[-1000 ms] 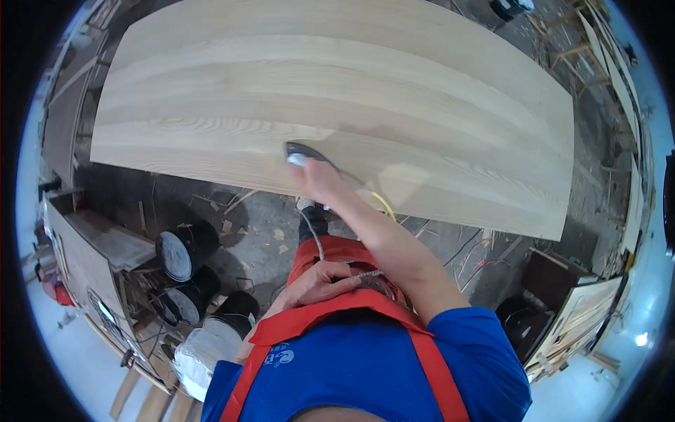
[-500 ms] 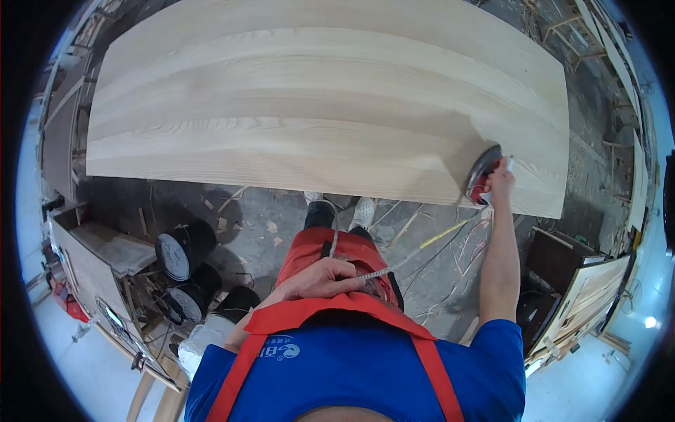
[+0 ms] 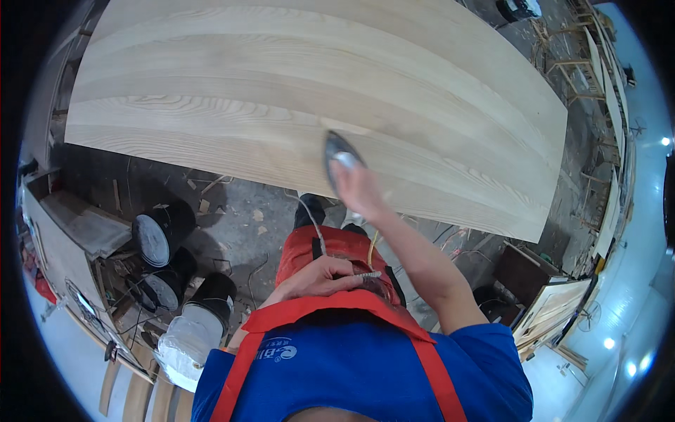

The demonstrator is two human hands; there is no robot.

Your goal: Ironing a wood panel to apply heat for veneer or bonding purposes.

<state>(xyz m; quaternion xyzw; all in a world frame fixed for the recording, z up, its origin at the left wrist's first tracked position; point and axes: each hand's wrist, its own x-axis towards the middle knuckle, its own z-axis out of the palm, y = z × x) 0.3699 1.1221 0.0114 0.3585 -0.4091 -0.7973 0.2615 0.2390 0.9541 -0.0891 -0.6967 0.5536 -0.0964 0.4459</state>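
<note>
My right hand [image 3: 360, 191], slightly blurred, is closed round the handle of an iron [image 3: 330, 149]. The iron's dark, pointed plate is tipped up on its side over the near part of a pale wood-grained sheet [image 3: 274, 77]. Whether the plate touches the sheet I cannot tell. At my waist my left hand [image 3: 318, 278] grips a grey braided cord [image 3: 370, 276] in front of the red apron [image 3: 337, 244]. One length of cord rises from this hand toward the sheet's near edge. Another piece, yellowish, runs up under my right forearm.
Several black buckets [image 3: 184, 219] stand on the floor at left, beside a wooden cabinet [image 3: 88, 221]. White plastic [image 3: 186, 355] covers something nearby. At right are a dark box [image 3: 524, 271] and stacked panels [image 3: 555, 309]. Wood scraps and cords litter the grey floor.
My right hand has swept the iron leftward along the near side of the sheet, from its right end to about the middle. My left hand stays on the cord. The view has turned slightly.
</note>
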